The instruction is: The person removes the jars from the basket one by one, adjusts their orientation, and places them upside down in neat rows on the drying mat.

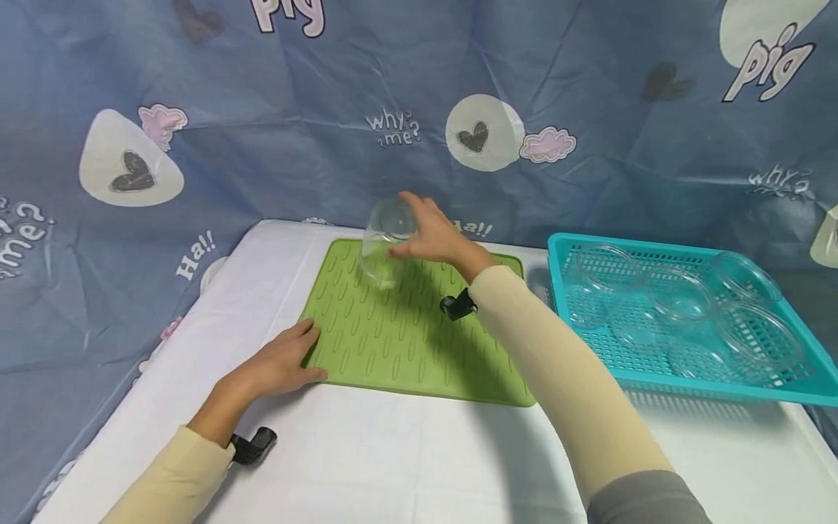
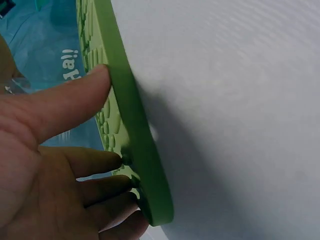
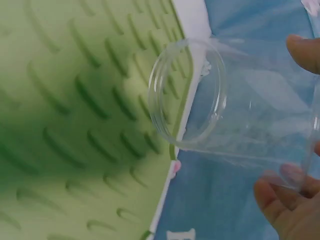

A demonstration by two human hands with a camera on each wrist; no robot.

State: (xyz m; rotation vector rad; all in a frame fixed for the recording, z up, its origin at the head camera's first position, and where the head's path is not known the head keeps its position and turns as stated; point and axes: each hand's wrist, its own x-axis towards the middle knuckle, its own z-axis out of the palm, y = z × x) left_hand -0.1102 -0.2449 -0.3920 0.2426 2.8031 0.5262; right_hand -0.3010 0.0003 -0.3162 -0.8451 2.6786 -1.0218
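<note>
Now my right fingers (image 3: 305, 52) pinch a clear cup (image 1: 376, 255); my left fingers (image 2: 82, 95), spread, touch the mat (image 1: 393, 349). The backdrop (image 1: 602, 189) reads "pig" and "Ha!!"

Green mat (image 1: 393, 356): rectangular, surface ridged, lying flat on the desk (image 1: 393, 451). Clear cup (image 1: 376, 251): cylindrical, held at its upper end over the mat's far left portion.
</note>
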